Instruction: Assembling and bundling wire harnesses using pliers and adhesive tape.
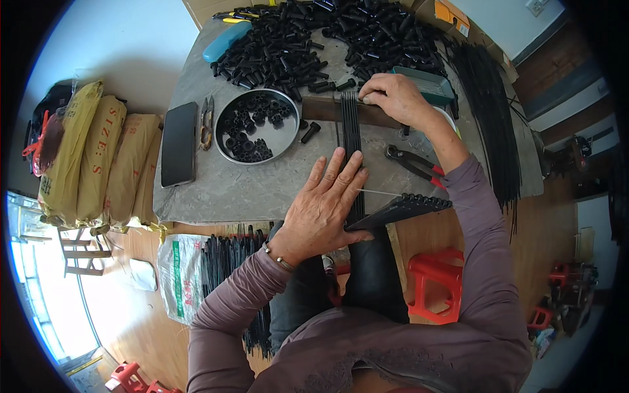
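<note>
My left hand [321, 208] lies flat with its fingers stretched out, across a row of thin black rods [350, 128] on the table. My right hand [398, 99] is closed, thumb and fingertips pressed together beside the far ends of those rods; what they pinch, if anything, is hidden. The rods cross a brown bar [320, 110]. Near my left wrist, a dark flat piece with a row of round black ends [409, 208] sticks out to the right past the table's front edge. One loose black tubular part [310, 132] lies left of the rods.
A metal bowl [290, 145] holds small black rings. Beside it are snips [206, 124] and a phone [178, 145]. Red-handled pincers [413, 164] lie right. Black tubular parts [275, 49] pile up at the back; long black rods [488, 118] line the right edge. A red stool [436, 281] stands below.
</note>
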`<state>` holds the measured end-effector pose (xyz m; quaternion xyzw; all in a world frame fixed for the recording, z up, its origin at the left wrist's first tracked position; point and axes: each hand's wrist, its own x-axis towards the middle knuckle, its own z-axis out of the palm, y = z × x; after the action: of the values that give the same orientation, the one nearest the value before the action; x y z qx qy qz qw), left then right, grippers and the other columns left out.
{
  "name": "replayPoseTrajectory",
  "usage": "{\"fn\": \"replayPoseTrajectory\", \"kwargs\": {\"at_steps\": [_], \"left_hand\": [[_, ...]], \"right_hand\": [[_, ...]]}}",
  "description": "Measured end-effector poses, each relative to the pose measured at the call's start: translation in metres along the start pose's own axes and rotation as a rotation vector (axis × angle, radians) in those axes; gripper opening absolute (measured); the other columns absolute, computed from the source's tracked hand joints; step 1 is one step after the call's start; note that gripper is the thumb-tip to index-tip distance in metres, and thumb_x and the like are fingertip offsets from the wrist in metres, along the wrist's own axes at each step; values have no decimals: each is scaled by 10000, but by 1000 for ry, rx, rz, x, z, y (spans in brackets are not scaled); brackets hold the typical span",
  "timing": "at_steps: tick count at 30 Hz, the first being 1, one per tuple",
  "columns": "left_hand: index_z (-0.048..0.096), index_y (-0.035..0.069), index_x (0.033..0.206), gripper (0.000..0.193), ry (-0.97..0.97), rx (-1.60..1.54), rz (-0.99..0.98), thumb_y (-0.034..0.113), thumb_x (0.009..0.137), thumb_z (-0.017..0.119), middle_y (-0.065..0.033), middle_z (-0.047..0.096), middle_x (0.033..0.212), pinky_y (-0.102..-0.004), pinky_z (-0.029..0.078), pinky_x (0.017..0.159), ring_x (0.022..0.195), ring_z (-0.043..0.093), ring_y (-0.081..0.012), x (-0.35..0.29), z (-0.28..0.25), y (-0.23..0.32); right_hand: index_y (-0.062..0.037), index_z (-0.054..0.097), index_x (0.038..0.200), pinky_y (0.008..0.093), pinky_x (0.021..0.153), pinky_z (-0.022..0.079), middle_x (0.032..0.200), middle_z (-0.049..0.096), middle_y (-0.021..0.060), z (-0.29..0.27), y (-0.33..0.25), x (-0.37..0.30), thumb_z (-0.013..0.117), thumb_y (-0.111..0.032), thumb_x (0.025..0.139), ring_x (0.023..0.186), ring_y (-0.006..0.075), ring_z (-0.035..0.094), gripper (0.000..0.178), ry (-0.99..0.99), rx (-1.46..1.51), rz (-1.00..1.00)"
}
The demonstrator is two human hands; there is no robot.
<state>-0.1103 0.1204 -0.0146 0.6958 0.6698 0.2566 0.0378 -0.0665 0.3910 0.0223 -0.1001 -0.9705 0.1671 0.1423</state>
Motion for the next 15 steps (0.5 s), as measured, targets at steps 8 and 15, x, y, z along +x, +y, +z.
{"fn": "replayPoseTrajectory", "kwargs": {"at_steps": [8,15], "left_hand": [[379,20,1394,993,-4,14,1,569,651,743,-159,264,1518,-475,157,1157,1426,205,-324,-1,0,1],[390,7,1376,987,16,26,15,555,640,754,-173,262,1516,-480,183,1148,1421,220,-330,0,0,1]], "right_hand": [[-26,694,910,334,709,469,834,645,72,6,5,4,647,-124,819,787,222,614,141,-15,113,62],[-33,689,915,337,712,469,849,647,84,7,-5,0,658,-126,813,804,235,618,142,83,123,56]]}}
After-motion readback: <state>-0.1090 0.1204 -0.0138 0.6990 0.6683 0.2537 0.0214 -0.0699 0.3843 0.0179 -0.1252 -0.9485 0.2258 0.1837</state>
